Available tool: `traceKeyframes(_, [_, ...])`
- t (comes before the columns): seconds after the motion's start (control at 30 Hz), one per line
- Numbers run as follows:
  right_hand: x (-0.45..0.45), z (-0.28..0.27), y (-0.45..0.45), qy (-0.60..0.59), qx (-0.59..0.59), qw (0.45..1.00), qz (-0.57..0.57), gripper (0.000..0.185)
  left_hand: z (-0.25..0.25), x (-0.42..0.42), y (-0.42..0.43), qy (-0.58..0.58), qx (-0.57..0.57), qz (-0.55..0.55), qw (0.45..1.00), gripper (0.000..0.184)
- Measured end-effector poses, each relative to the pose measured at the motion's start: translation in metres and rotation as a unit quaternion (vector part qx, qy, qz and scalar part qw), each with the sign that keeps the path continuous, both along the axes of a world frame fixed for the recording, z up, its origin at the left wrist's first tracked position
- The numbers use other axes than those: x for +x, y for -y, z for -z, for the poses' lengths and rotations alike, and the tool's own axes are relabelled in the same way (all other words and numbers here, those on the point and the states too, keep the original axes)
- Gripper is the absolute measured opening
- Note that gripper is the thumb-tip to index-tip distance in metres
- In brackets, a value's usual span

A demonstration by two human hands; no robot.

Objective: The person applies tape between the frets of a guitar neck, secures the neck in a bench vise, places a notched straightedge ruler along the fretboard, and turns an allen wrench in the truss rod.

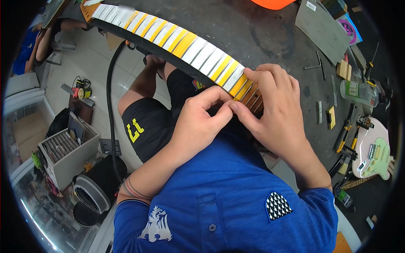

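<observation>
A long guitar neck point(168, 40) lies along the bench edge, its fretboard covered with white and yellow tape strips between the frets. Bare brown wood point(252, 98) shows at its right end. My left hand point(202, 120) is at the near edge of the neck, thumb and forefinger pinched together at the last yellow strip point(239, 87). My right hand point(272, 109) arches over the bare end, its forefinger on the tape and its thumb tip against my left fingertips. Anything between the fingertips is too small to make out.
On the dark bench point(270, 42) to the right lie hex keys point(312, 67), a plastic bottle point(358, 92), a yellow-black cutter point(344, 135) and a pink guitar body point(371, 147). A black hose point(110, 92) hangs at left. Another person point(40, 46) sits at upper left.
</observation>
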State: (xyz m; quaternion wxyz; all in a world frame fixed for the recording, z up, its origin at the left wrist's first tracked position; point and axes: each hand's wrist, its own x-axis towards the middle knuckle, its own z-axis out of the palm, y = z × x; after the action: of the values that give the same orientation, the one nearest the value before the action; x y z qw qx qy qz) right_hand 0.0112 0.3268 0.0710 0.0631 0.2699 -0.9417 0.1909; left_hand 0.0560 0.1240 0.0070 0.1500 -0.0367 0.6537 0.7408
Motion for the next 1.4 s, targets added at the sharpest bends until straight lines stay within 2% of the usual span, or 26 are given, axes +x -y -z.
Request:
traceKeyframes(0.03, [-0.001,0.000,0.000,0.000,0.020,1.000,-0.003,0.050,-0.002,-0.001,-0.002,-0.014,-0.002,-0.006,1.000,0.010])
traceKeyframes(0.13, [-0.003,-0.001,0.001,-0.005,0.072,0.997,-0.012,0.056,-0.007,-0.002,-0.003,-0.088,-0.192,0.010,0.977,0.007])
traceKeyframes(0.17, [-0.003,-0.003,0.003,-0.010,0.086,0.996,-0.014,0.055,-0.009,-0.002,-0.004,-0.129,-0.263,0.011,0.956,0.008])
traceKeyframes(0.23, [-0.003,-0.003,0.006,-0.020,0.107,0.994,-0.018,0.053,-0.013,-0.002,-0.007,-0.259,-0.413,0.015,0.873,0.010])
traceKeyframes(0.37, [-0.005,0.002,0.013,-0.028,0.123,0.992,-0.008,0.054,-0.004,-0.002,0.004,-0.234,-0.360,0.028,0.903,0.010])
traceKeyframes(0.4, [-0.005,0.002,0.014,-0.026,0.122,0.992,-0.001,0.055,-0.005,0.001,0.009,-0.178,-0.298,0.033,0.937,0.004])
traceKeyframes(0.5, [-0.006,-0.003,0.011,-0.028,0.095,0.995,-0.007,0.053,-0.002,0.005,0.021,-0.134,-0.152,0.002,0.979,0.003])
traceKeyframes(0.6, [-0.008,-0.022,0.004,0.014,-0.005,0.999,-0.039,0.049,-0.011,0.004,0.031,-0.244,-0.181,0.016,0.953,0.018])
traceKeyframes(0.63, [-0.004,-0.029,0.000,0.100,-0.081,0.990,-0.050,0.055,-0.015,-0.001,0.031,-0.303,-0.200,0.022,0.932,0.025])
traceKeyframes(0.67, [-0.005,-0.027,-0.009,0.220,-0.134,0.962,-0.088,0.051,-0.023,-0.003,0.029,-0.336,-0.205,0.023,0.919,0.030])
traceKeyframes(0.7, [0.001,-0.032,-0.005,0.331,-0.208,0.918,-0.065,0.045,-0.030,-0.003,0.029,-0.368,-0.217,0.023,0.904,0.035])
traceKeyframes(0.73, [0.005,-0.034,-0.003,0.393,-0.232,0.889,-0.037,0.042,-0.034,-0.004,0.030,-0.394,-0.233,0.038,0.888,0.041])
traceKeyframes(0.77, [0.007,-0.029,-0.005,0.417,-0.240,0.877,-0.007,0.038,-0.036,-0.004,0.032,-0.412,-0.244,0.057,0.876,0.047])
traceKeyframes(0.83, [0.009,-0.029,-0.004,0.492,-0.338,0.802,0.028,0.020,-0.031,-0.004,0.025,-0.452,-0.229,0.047,0.861,0.047])
traceKeyframes(1.0, [-0.006,-0.030,-0.019,0.599,-0.354,0.718,0.025,0.021,-0.036,-0.009,0.021,-0.490,-0.247,0.032,0.836,0.063])
traceKeyframes(1.1, [-0.013,-0.035,-0.019,0.586,-0.378,0.717,0.004,0.014,-0.045,-0.009,0.020,-0.442,-0.228,0.040,0.867,0.077])
traceKeyframes(1.13, [-0.015,-0.034,-0.022,0.558,-0.362,0.746,0.010,0.012,-0.051,-0.008,0.018,-0.388,-0.190,0.040,0.901,0.073])
traceKeyframes(1.17, [-0.018,-0.027,-0.028,0.495,-0.337,0.801,-0.011,0.014,-0.050,-0.004,0.020,-0.338,-0.194,0.057,0.919,0.067])
traceKeyframes(1.2, [-0.024,-0.029,-0.027,0.447,-0.331,0.830,-0.035,0.014,-0.049,-0.005,0.019,-0.358,-0.214,0.045,0.908,0.059])
traceKeyframes(1.23, [-0.028,-0.031,-0.031,0.452,-0.331,0.828,-0.024,0.014,-0.043,-0.004,0.020,-0.337,-0.221,0.073,0.912,0.049])
traceKeyframes(1.27, [-0.033,-0.029,-0.037,0.452,-0.332,0.828,-0.015,0.013,-0.048,-0.006,0.023,-0.248,-0.239,0.158,0.926,0.038])
traceKeyframes(1.3, [-0.036,-0.030,-0.039,0.491,-0.332,0.805,0.014,0.019,-0.040,-0.006,0.020,-0.210,-0.248,0.173,0.930,0.031])
traceKeyframes(1.4, [-0.048,-0.013,-0.044,0.426,-0.333,0.841,-0.002,0.016,-0.026,-0.005,0.017,-0.165,-0.181,0.152,0.958,0.028])
